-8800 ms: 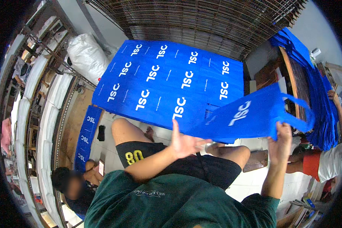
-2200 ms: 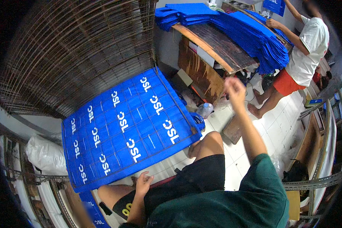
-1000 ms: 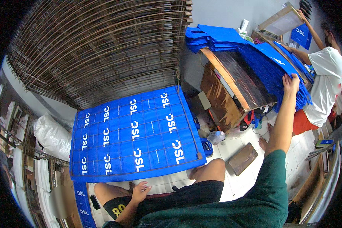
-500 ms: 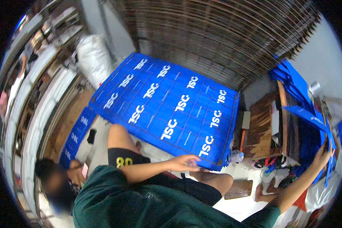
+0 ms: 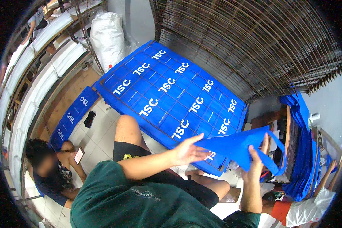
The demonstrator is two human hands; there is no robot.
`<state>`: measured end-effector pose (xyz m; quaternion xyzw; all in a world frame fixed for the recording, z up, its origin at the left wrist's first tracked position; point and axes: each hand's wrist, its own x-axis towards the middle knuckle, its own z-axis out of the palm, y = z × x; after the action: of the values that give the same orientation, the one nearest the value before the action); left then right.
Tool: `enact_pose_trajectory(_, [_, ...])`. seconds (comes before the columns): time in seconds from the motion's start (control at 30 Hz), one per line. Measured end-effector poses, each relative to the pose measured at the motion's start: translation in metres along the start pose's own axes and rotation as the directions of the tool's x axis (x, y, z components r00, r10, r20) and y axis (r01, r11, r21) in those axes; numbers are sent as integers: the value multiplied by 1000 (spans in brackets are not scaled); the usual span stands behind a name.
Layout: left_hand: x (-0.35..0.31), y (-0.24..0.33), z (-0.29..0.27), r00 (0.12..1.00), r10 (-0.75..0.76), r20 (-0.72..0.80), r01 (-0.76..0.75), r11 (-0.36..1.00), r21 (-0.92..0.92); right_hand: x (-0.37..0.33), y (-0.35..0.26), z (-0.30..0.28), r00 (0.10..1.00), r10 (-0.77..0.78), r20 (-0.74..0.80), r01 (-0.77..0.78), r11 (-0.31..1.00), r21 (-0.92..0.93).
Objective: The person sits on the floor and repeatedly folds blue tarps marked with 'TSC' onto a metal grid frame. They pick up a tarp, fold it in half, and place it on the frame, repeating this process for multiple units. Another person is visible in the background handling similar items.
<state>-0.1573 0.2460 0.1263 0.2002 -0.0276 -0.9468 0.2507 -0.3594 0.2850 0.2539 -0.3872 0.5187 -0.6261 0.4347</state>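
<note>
My right hand is closed on a plain blue fabric bag, thumb on its near face and fingers near its upper right edge. A loop handle dangles from the bag's right side. My left hand is open beside the bag's left end, fingers stretched toward it; I cannot tell whether they touch. In front of me, blue bags printed with white letters lie in rows on a wire grid rack, which the held bag partly covers.
More wire racks stand raised behind. At right hangs a stack of blue bags, with another person's arms beyond. At left, a seated person holds a phone, near a black phone, printed blue bags and a white sack.
My right hand has brought a blue bag from the stack at right to the front of the rack. My left hand's fingers have spread toward it. The view has turned.
</note>
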Motion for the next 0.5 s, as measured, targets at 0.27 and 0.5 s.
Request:
enact_pose_trajectory(0.27, [-50,116,-40,892,443,-96,-426,891,156,28,68,61,972,216,88,-228,959,170])
enact_pose_trajectory(0.5, [4,307,-78,720,693,-34,-588,636,500,132,154,97,788,585,194,-594,636,493])
